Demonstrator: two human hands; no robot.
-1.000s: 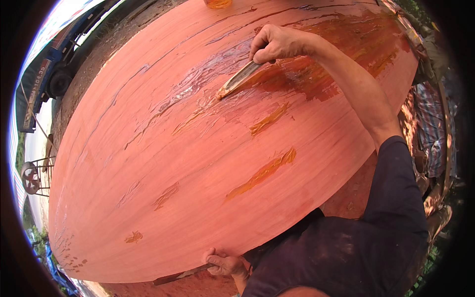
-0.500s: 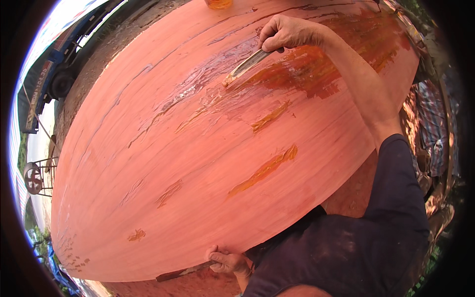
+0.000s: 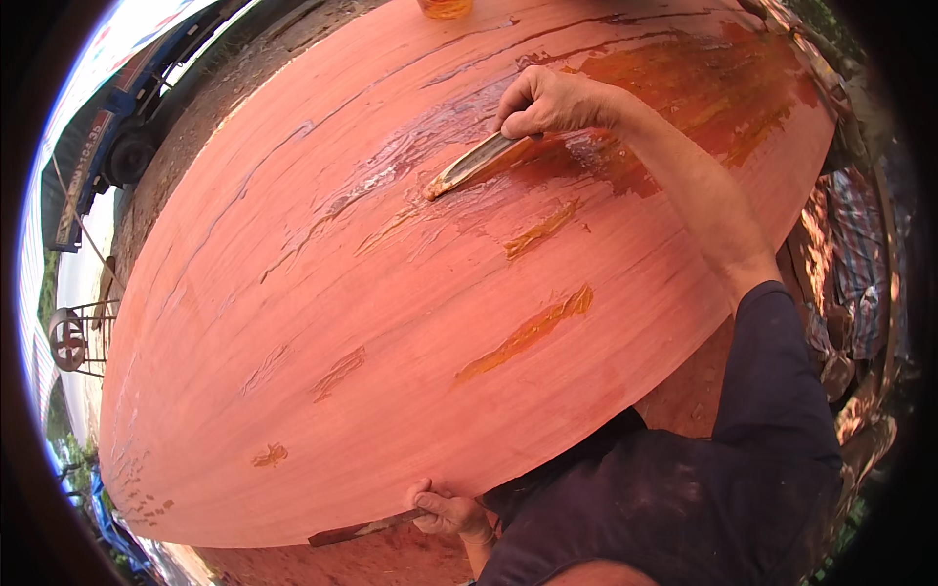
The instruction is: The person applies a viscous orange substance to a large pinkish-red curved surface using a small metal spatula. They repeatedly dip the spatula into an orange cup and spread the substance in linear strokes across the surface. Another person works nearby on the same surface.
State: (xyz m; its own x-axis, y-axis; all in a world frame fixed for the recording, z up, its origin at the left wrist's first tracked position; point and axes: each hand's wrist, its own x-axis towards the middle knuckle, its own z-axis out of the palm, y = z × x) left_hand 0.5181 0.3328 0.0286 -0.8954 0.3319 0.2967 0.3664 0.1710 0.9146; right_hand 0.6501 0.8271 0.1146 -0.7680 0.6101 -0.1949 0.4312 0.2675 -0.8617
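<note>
Right hand [image 3: 552, 101] fist-clamps one brush [image 3: 474, 163]; long axis slants, bristles down-left of grip. Left hand [image 3: 445, 510] grips one board [image 3: 391, 322] edge.

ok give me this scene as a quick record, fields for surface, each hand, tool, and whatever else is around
surface: large curved reddish-pink wooden hull, wet glossy streaks and orange-brown patches
right hand: right hand gripping a flat narrow brush, its tip on the wet area
left hand: left hand grasping the hull's lower edge
top edge: amber jar, partly cut off
background: blue vehicle at left
</note>
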